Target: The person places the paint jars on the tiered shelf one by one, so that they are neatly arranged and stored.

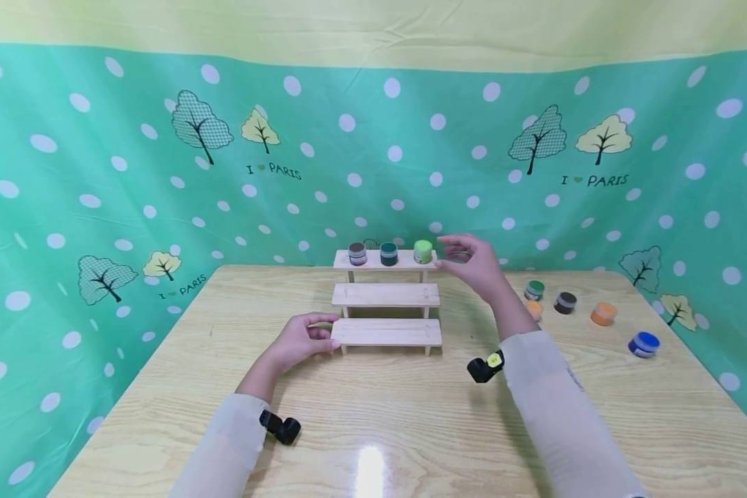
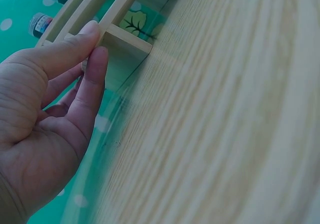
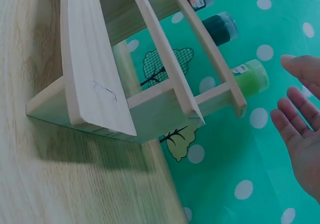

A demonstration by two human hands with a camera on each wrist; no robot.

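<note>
A three-step wooden stand (image 1: 386, 294) sits on the table. Along its top step stand a dark brown paint jar (image 1: 357, 254), a dark green paint jar (image 1: 389, 254) and a light green paint jar (image 1: 422, 252). With thumb and fingertips my left hand (image 1: 301, 337) pinches the left end of the bottom step; the left wrist view shows the thumb (image 2: 85, 36) on the board's edge. My right hand (image 1: 475, 264) is just right of the light green jar, fingers parted and holding nothing. In the right wrist view a gap separates that hand (image 3: 305, 129) from the jar (image 3: 252, 78).
Loose paint jars lie to the right: green (image 1: 534, 290), dark brown (image 1: 565, 302), orange (image 1: 603, 314), blue (image 1: 644, 344), and another orange one (image 1: 535, 310) partly behind the right forearm. A green dotted cloth (image 1: 348, 166) hangs behind the wooden table (image 1: 411, 429).
</note>
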